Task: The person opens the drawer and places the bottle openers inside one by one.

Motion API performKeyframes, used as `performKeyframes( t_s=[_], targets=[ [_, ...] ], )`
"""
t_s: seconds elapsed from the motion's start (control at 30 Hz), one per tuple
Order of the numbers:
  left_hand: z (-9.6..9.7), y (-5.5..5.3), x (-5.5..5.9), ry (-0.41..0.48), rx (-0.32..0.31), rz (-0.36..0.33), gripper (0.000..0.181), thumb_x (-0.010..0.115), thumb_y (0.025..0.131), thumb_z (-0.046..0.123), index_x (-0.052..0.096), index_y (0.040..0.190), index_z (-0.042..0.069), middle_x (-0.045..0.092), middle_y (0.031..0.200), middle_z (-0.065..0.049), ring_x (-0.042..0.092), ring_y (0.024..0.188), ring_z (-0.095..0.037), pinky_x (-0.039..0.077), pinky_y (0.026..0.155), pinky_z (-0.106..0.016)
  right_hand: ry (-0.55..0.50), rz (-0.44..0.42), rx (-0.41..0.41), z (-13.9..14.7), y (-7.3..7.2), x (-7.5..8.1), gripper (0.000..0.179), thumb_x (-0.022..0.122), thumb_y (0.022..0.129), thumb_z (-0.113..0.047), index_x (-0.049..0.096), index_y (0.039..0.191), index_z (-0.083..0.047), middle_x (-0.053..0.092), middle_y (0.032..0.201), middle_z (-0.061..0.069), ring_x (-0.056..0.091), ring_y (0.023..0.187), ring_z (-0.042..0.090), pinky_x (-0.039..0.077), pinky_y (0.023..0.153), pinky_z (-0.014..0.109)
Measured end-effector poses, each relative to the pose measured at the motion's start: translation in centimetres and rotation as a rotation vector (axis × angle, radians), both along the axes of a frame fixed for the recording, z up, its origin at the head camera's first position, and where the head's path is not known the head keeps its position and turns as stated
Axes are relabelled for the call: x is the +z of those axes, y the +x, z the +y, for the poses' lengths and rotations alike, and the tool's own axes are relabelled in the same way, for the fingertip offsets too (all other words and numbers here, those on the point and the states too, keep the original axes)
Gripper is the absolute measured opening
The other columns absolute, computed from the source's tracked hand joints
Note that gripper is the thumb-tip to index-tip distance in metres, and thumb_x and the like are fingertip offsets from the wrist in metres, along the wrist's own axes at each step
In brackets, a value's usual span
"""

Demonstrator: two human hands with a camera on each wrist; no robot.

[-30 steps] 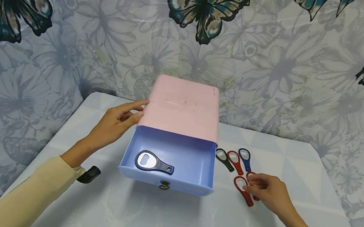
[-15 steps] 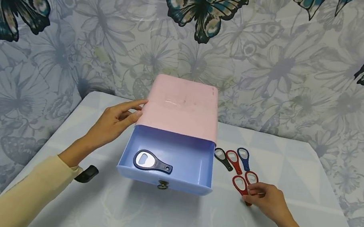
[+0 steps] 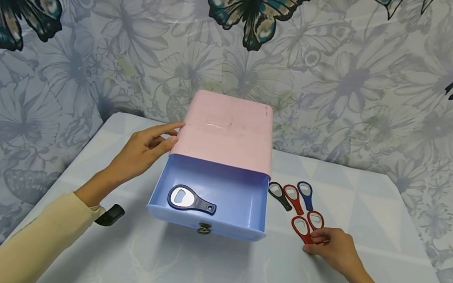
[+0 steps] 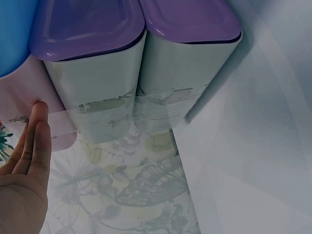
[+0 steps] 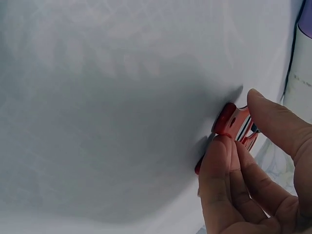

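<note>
My left hand (image 3: pixel 138 149) rests its fingertips against the left side of a pink drawer case (image 3: pixel 228 131); in the left wrist view its fingers are straight. The case's blue drawer (image 3: pixel 241 200) is pulled out, and a dark bottle opener (image 3: pixel 183 198) lies in it. To the right, my right hand (image 3: pixel 337 249) pinches the handle of a red bottle opener (image 5: pixel 235 122) between thumb and fingertips, low over the table. Its ring (image 3: pixel 300 226) points away from me. A second red bottle opener (image 3: pixel 315 220) lies beside it, its handle hidden by the hand.
Beyond the right hand lie a black bottle opener (image 3: pixel 280 196), another red one (image 3: pixel 294 200) and a blue one (image 3: pixel 305 195). Pale green cases (image 4: pixel 100 95) with purple drawer fronts (image 4: pixel 92 27) adjoin the pink case. A patterned cloth (image 3: pixel 352 98) hangs behind the white table (image 3: pixel 193 277).
My right hand has shifted slightly toward me, from the rings of the red bottle openers to the handle end of the nearer one. The left hand keeps its place on the case.
</note>
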State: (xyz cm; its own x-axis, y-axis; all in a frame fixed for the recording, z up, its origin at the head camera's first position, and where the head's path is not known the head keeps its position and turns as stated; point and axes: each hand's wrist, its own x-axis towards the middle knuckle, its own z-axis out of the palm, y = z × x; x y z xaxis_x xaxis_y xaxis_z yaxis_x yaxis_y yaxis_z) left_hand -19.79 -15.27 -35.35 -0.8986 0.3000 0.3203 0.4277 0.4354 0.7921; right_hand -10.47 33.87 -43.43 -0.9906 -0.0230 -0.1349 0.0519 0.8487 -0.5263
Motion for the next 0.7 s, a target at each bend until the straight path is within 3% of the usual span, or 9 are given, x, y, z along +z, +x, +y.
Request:
performKeyframes(
  t_s=[0.33, 0.7],
  targets=[
    [-0.11, -0.09, -0.05, 0.005, -0.007, 0.006, 0.045, 0.055, 0.104, 0.032, 0.048, 0.149, 0.039, 0.061, 0.131, -0.009, 0.066, 0.085, -0.024, 0.043, 0.062, -0.031, 0.091, 0.01, -0.027, -0.45, 0.02, -0.3, 0.036, 0.09, 0.072, -0.021, 0.074, 0.093, 0.004, 0.069, 0.077, 0.001, 0.062, 0.073, 0.015, 0.049, 0.061, 0.029],
    [-0.1, -0.08, -0.09, 0.007, -0.011, 0.001, 0.046, 0.055, 0.104, 0.032, 0.047, 0.149, 0.039, 0.061, 0.132, -0.01, 0.068, 0.091, -0.023, 0.043, 0.064, -0.031, 0.066, 0.01, -0.012, -0.31, -0.05, -0.08, 0.033, 0.087, 0.074, -0.018, 0.074, 0.094, 0.004, 0.07, 0.077, 0.0, 0.061, 0.071, 0.013, 0.047, 0.057, 0.025]
  ],
)
